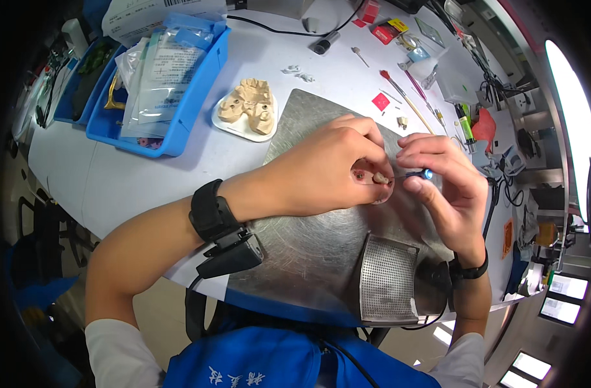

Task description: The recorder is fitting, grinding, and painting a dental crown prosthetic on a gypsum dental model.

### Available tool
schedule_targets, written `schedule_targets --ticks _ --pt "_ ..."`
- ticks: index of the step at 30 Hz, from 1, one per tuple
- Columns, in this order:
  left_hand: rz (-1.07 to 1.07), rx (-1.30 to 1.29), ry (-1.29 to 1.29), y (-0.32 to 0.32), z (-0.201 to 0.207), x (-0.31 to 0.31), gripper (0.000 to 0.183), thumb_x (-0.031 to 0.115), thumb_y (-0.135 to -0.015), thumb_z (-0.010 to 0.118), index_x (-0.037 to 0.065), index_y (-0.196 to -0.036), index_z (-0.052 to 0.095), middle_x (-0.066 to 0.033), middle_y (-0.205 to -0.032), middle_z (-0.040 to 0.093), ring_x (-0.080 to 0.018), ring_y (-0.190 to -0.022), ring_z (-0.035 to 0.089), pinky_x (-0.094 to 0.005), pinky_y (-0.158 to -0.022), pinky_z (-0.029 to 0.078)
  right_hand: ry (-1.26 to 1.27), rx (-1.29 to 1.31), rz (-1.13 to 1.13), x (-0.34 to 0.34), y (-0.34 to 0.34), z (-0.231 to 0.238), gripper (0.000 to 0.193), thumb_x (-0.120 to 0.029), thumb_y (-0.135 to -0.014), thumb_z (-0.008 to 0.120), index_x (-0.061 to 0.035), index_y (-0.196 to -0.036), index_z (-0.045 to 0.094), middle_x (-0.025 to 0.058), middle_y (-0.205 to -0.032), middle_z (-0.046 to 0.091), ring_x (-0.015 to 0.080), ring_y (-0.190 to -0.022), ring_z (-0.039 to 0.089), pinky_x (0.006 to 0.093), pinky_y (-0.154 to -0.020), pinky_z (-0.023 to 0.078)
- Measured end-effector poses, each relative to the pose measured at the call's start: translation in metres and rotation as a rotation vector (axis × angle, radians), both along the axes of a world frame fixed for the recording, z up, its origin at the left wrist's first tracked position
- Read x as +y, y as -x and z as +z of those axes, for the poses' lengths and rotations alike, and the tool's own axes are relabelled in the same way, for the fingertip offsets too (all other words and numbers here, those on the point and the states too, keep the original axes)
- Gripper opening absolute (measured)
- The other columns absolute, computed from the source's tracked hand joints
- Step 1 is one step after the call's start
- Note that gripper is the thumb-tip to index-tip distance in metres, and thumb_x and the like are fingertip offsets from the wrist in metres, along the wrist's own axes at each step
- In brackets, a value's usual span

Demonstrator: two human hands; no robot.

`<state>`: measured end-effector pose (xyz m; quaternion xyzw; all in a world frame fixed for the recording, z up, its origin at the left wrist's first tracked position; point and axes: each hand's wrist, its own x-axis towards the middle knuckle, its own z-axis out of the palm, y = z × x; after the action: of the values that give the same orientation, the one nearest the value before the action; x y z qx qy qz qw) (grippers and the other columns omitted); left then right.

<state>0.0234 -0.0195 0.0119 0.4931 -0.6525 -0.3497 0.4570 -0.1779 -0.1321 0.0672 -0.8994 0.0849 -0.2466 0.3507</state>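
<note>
My left hand (pixel 321 165) is closed around a small dental model piece (pixel 380 179), tooth-coloured on a pinkish base, most of it hidden by my fingers. Between the thumb and fingers of my right hand (pixel 452 184) is a thin driver-like tool (pixel 411 174) with a blue end. Its slim shaft points left at the tooth-coloured part; whether the tip touches it is too small to tell. Both hands are above a scratched metal plate (pixel 302 249). Beyond my left hand, a beige dental cast (pixel 247 107) rests on a white base.
A blue bin (pixel 179 136) with plastic packets stands at the back left. A perforated metal tray (pixel 389 278) lies near the front edge. Brushes (pixel 408 94), a red square (pixel 380 101) and small packs are spread at the back right. A bright lamp (pixel 570 129) is at the far right.
</note>
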Motion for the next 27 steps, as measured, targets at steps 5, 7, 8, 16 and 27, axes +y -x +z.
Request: schedule_targets --ticks 5,7,8,16,27 --pt "0.064 -0.243 0.164 0.002 -0.009 0.007 0.053 0.020 -0.077 0.090 0.005 -0.124 0.069 -0.0088 -0.121 0.059 -0.0262 -0.108 0.062 -0.0380 -0.095 0.052 0.021 0.299 -0.256 -0.024 0.010 0.025 0.025 -0.009 -0.092 0.078 -0.0011 -0.115 0.076 0.0063 -0.087 0.070 0.0147 -0.078 0.062 0.0308 -0.077 0.051" --pt "0.034 -0.221 0.143 0.003 -0.008 0.001 0.053 0.021 -0.077 0.090 0.005 -0.123 0.069 -0.0089 -0.119 0.062 -0.0262 -0.108 0.063 -0.0371 -0.094 0.052 0.209 0.503 -0.369 -0.045 0.022 0.012 0.024 -0.012 -0.091 0.079 -0.0015 -0.112 0.075 0.0098 -0.083 0.069 0.0201 -0.076 0.065 0.0325 -0.073 0.053" --pt "0.024 -0.210 0.126 0.002 -0.004 0.001 0.053 0.022 -0.077 0.090 0.004 -0.123 0.070 -0.0090 -0.117 0.066 -0.0262 -0.108 0.063 -0.0363 -0.093 0.053 0.210 0.499 -0.373 -0.051 0.026 0.007 0.024 -0.012 -0.091 0.079 -0.0015 -0.112 0.075 0.0098 -0.083 0.069 0.0201 -0.076 0.065 0.0325 -0.073 0.053" --pt "-0.050 0.077 -0.194 0.004 0.020 0.012 0.047 0.034 -0.084 0.086 -0.002 -0.112 0.073 -0.0097 -0.099 0.071 -0.0202 -0.089 0.063 -0.0317 -0.081 0.051 0.101 0.326 0.081 -0.027 0.024 0.027 0.049 -0.013 -0.078 0.087 0.0000 -0.122 0.071 0.0157 -0.110 0.073 0.0306 -0.099 0.070 0.0408 -0.089 0.055" --pt "-0.027 0.239 -0.214 0.011 0.009 0.012 0.049 0.024 -0.078 0.093 -0.005 -0.112 0.073 -0.0099 -0.102 0.070 -0.0160 -0.093 0.066 -0.0281 -0.085 0.053 0.282 0.128 0.028 0.001 0.010 -0.011 0.053 -0.009 -0.066 0.091 0.0011 -0.115 0.075 0.0105 -0.095 0.072 0.0231 -0.082 0.069 0.0330 -0.071 0.057"
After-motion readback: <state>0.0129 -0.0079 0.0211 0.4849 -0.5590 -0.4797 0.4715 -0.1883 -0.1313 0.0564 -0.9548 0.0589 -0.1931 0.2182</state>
